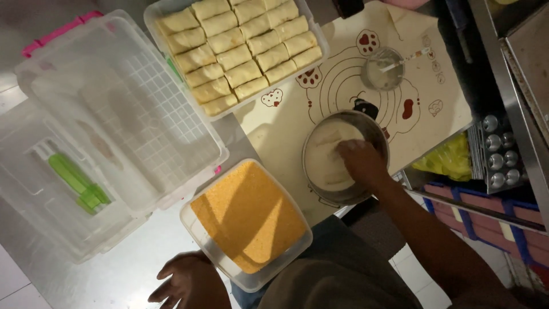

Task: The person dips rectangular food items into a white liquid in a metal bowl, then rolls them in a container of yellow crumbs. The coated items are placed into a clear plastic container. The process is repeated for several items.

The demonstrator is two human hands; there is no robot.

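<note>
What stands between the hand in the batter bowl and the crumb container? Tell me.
Nothing visible. The right hand is in the metal bowl of batter; the breadcrumb container sits directly beside the bowl, uncovered. The left hand rests at its near edge.

The right hand (359,160) is down in the metal bowl (377,133), and its fingertips sit in the pale batter, so what they hold cannot be told. The hand also covers part of the bowl's inside. The left hand (183,280) is cut off by the bottom edge, and its fingers are dark and hard to see. The tray of rolls (243,48) runs past the top edge, so some rolls are not seen. The small glass bowl (383,68) is blurry; what is in it cannot be told. The green thing (77,182) lies under cloudy plastic, and its shape is unclear. The yellow bag (449,159) is partly hidden behind the bench (274,137).
</note>
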